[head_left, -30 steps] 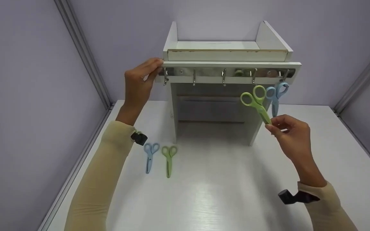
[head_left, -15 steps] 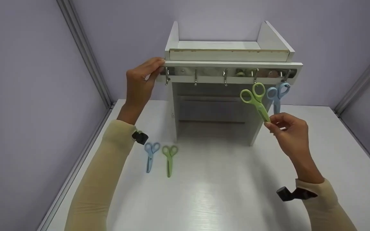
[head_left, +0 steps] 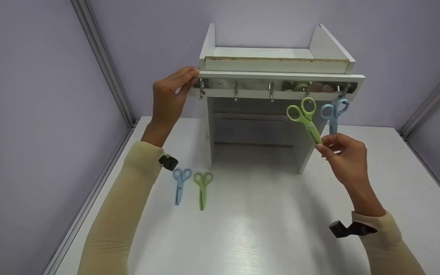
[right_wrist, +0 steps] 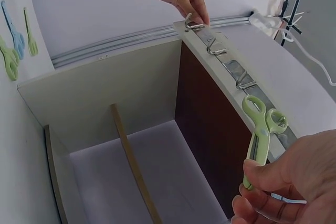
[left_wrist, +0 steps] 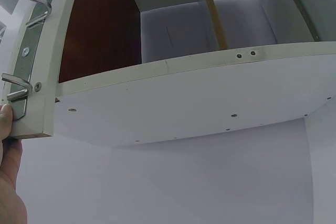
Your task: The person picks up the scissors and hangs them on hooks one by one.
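Green plastic scissors (head_left: pixel 304 121) are pinched by their blade tip between the thumb and fingers (head_left: pixel 329 147) of the right hand (head_left: pixel 344 158), handles up, with the upper loop raised right at the fourth hook (head_left: pixel 308 88) of the metal hook rail (head_left: pixel 277 86); whether the loop is already over that hook cannot be told. In the right wrist view the same scissors (right_wrist: pixel 258 132) stand upright just in front of the rail (right_wrist: pixel 236 74), the fingers curled tightly round the blade end. Just to their right in the head view, a blue pair of scissors (head_left: pixel 334 114) hangs from the last hook at the right end of the rail. The left hand (head_left: pixel 170 97) grips the left end of the white shelf unit (head_left: pixel 277 65), fingers lying along the top edge and thumb below, beside the first hook (head_left: pixel 201 88); the left wrist view shows only a fingertip (left_wrist: pixel 5 121) pressed against the corner of the board near a hook (left_wrist: pixel 18 85). On the white surface (head_left: pixel 266 229), well apart from the held pair and near the left forearm, another blue pair (head_left: pixel 180 184) and another green pair (head_left: pixel 203 188) lie side by side, handles toward the shelf unit. Both arms wear pale yellow sleeves (head_left: pixel 122 214).
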